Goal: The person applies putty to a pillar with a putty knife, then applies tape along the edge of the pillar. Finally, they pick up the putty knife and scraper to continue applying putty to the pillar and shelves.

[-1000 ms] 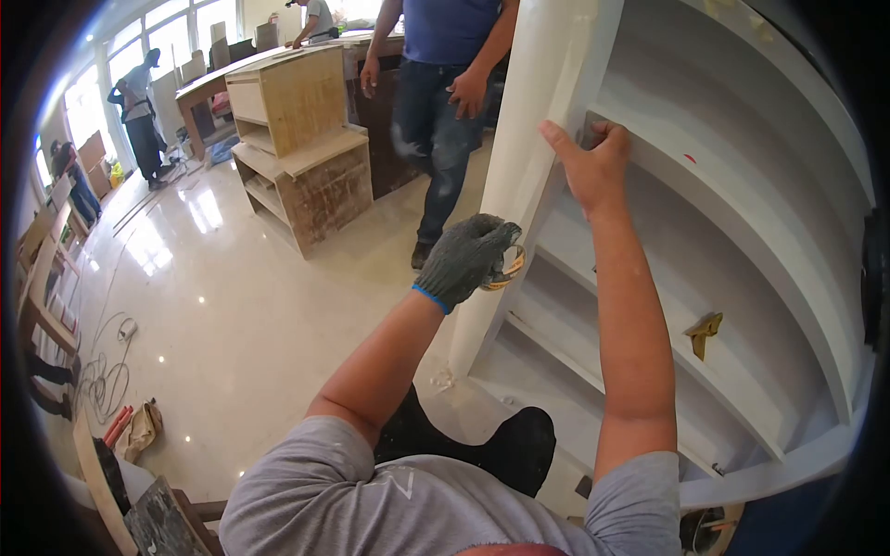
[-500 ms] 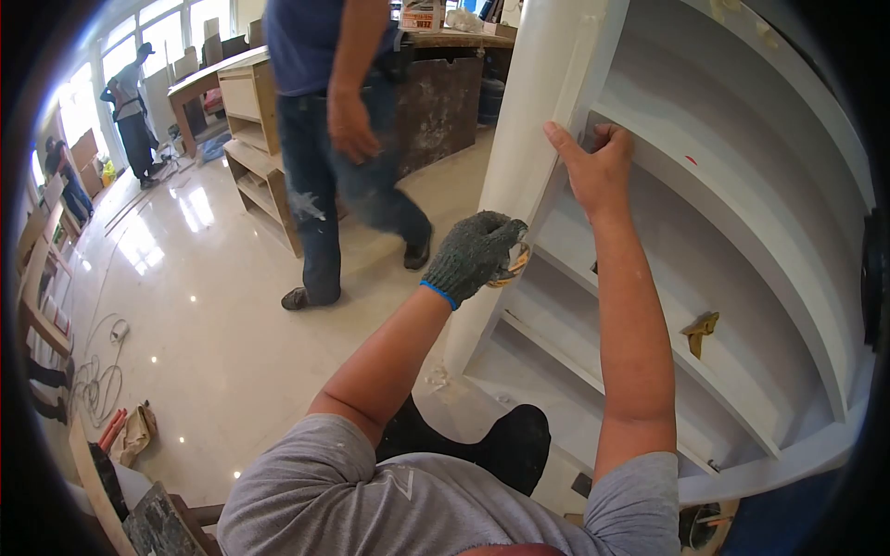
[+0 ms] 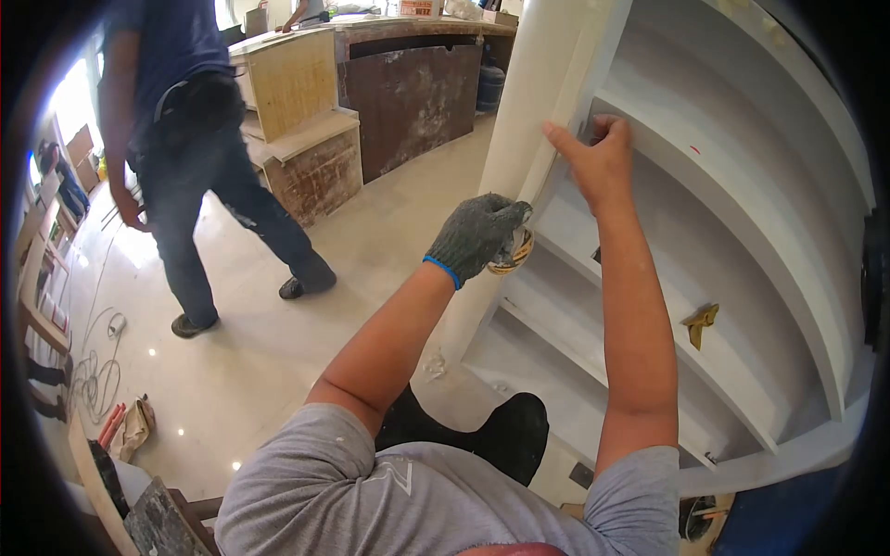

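My left hand (image 3: 477, 236), in a dark grey knitted glove with a blue cuff, is closed round a small round container (image 3: 513, 252) with a yellow and black side, beside the white column (image 3: 519, 120). My bare right hand (image 3: 593, 167) is raised at the upright edge of the curved white shelf unit (image 3: 732, 185). Its thumb points toward the column and its fingers curl at the end of a shelf. Whatever those fingers hold, if anything, is hidden.
A person (image 3: 199, 139) in dark clothes stands at the left. Wooden cabinets (image 3: 297, 83) and a brown counter (image 3: 408, 111) are behind. A coiled cable (image 3: 97, 375) lies on the floor. A crumpled yellowish piece (image 3: 702, 324) rests on a shelf.
The person in dark clothes has walked left, uncovering more of the cabinets and counter. My gloved hand and the container have shifted very slightly; my right hand stays at the shelf edge.
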`<state>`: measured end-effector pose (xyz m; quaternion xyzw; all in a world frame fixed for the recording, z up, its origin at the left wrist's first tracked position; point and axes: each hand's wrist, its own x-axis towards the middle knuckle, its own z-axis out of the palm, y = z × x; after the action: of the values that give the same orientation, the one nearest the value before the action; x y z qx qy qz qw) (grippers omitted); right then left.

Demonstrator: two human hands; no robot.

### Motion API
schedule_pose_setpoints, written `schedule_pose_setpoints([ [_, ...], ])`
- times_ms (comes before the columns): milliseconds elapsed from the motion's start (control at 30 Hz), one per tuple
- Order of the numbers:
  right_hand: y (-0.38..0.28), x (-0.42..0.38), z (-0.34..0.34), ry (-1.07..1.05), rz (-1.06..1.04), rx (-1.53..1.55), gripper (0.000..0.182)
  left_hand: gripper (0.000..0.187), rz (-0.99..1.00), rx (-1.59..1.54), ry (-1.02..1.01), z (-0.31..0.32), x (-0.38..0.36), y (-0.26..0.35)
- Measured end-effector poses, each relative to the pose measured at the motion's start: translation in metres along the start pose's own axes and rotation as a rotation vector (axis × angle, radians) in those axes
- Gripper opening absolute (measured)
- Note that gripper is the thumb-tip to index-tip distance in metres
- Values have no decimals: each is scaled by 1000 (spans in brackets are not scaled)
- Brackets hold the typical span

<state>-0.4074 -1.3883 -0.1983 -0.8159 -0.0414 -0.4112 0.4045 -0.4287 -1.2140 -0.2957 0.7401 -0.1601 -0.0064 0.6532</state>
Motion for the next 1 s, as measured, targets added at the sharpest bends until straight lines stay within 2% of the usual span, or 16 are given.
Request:
schedule_pose_setpoints([
  [567,17,1,7,-26,-37,47,85,40,-49,-37,-43,-1,3,2],
  [667,20,2,8,-32,-46,22,86,41,53,22,-34,-1,9,-8],
  [767,22,1,8,-36,-55,10,87,42,-49,-76,-53,-1,12,-7],
  [1000,20,0,8,-39,-60,44,88,45,-78,92,-106,-6,14,3],
])
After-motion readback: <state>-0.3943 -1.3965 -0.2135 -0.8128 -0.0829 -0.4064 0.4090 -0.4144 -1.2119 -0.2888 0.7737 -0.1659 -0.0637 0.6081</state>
